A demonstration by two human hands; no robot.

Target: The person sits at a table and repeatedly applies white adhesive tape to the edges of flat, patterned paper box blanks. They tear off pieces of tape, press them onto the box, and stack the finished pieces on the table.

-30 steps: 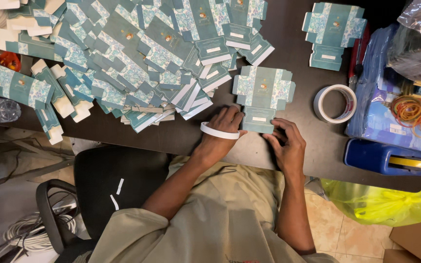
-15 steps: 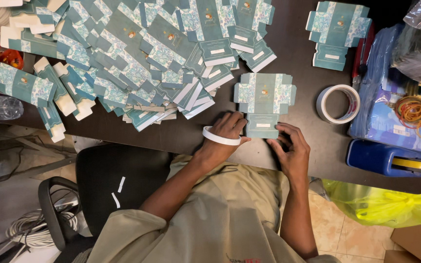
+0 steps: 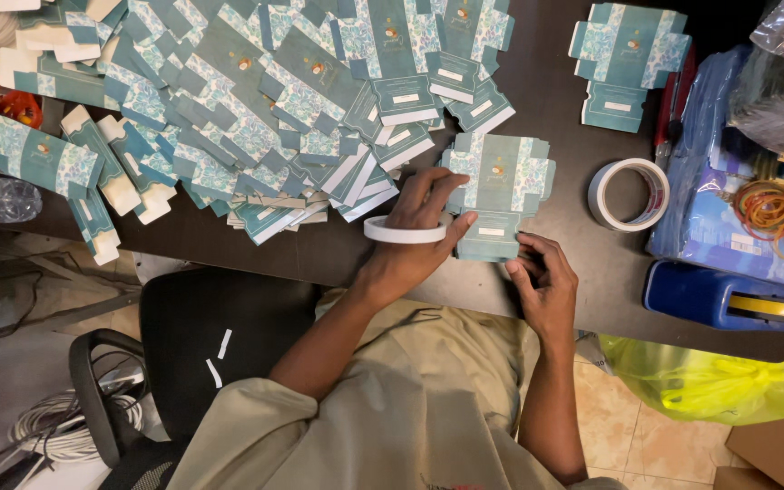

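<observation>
Since a moment ago our left hand [image 3: 415, 227] has moved onto the flat teal carton [image 3: 498, 191], fingers pinching a white tape roll [image 3: 406, 232], while our right hand's [image 3: 544, 281] fingers press the carton's near flap.

There is one view only, from the camera on my head, looking almost straight down over my chest and lap onto the dark tabletop [image 3: 537, 100]. My body fills the bottom middle of the frame, so the table's far side is at the top and its near edge runs across the middle. It sits close enough to show my left hand [image 3: 415, 231] and right hand [image 3: 542, 281] in full with both forearms, yet far enough to take in the heap of flat teal cartons [image 3: 229, 118] on my left, the blue dispenser [image 3: 728, 299] on my right, and floor past the edge. No second view overlaps it.
</observation>
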